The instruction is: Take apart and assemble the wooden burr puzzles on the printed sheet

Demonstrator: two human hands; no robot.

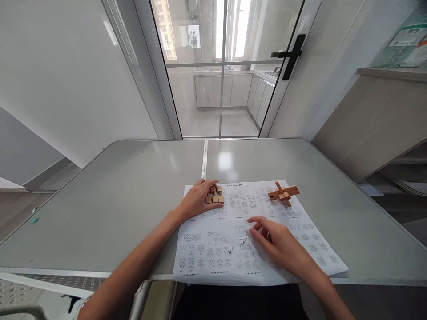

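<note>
A printed instruction sheet (230,249) with many small diagrams lies on the grey table (126,200). My left hand (198,198) rests on the sheet's far left part, fingers curled around a small wooden block puzzle (215,194). My right hand (276,242) lies flat on the middle of the sheet, fingers apart, holding nothing. A second wooden puzzle (283,193), cross-shaped with sticks jutting out, stands on the sheet's far right part, untouched.
The table is two grey halves joined by a seam (204,160). A glass door with a black handle (290,55) stands beyond the far edge. Wooden shelving (376,120) is at the right. The sheet overhangs the near table edge.
</note>
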